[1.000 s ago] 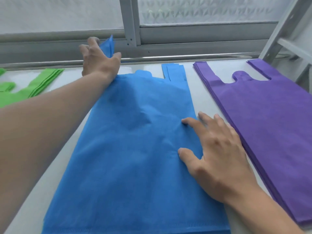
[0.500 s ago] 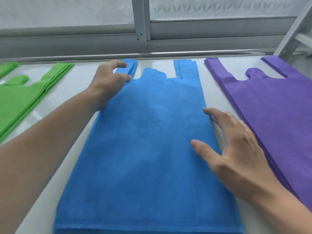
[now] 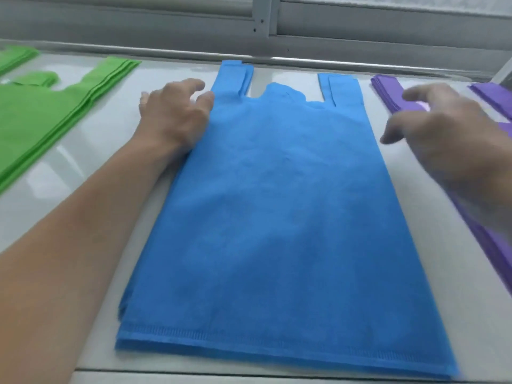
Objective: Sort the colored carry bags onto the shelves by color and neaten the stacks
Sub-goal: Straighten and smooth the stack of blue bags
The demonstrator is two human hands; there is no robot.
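Observation:
A stack of blue carry bags (image 3: pixel 279 217) lies flat in the middle of the white shelf (image 3: pixel 91 167), handles pointing away from me. My left hand (image 3: pixel 174 112) rests with loosely bent fingers against the stack's upper left edge, beside the left handle. My right hand (image 3: pixel 440 134) is blurred and hovers off the stack's right side, fingers spread, over the gap beside the purple bags (image 3: pixel 496 245). It holds nothing. A stack of green bags (image 3: pixel 41 117) lies at the left.
A grey metal rail and upright (image 3: pixel 266 20) run along the back of the shelf. A strip of bare white shelf separates the blue stack from the green one. The shelf's front edge (image 3: pixel 194 376) is near the bottom of the view.
My left hand slid off the blue left handle to the stack's left edge. My right hand lifted from the blue stack and moved right and away, toward the purple bags.

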